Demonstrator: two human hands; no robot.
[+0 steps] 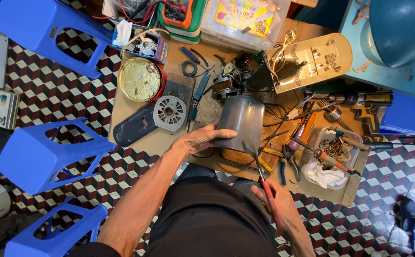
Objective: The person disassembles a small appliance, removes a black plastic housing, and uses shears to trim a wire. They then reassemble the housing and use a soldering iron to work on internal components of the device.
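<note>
Steadying the grey metal cylinder (241, 124) with your left hand (201, 139), you have the palm laid flat against its left wall, fingers spread and wrapped partway round, thumb toward the lower edge. The cylinder stands on the brown work board (131, 116), its rust-coloured base turned toward you. Your right hand (279, 202) sits nearer your body, below and to the right of that hold, well clear of the cylinder's wall. It is closed round the red handles of long-nose pliers (264, 183), whose dark nose points up toward the cylinder's lower right edge; whether the tip touches the metal cannot be told.

Just beyond your left fingers, up and to the left, lies a round white vented cap (170, 112) resting partly on a dark blue oblong cover (132, 128). Farther out on the same side is a gold-faced round disc in a red rim (140, 79). Behind the cylinder, away from you, sits a small motor (224, 86) with wires, and past it a cream plastic panel (312, 61) with holes. To the right of your pliers hand are blue-handled pliers (284, 167), an orange-handled screwdriver (325, 158) and a clear plastic tub (317, 135) holding a white rag (325, 176). Blue plastic stools (41, 154) stand on the chequered floor off your left arm.
</note>
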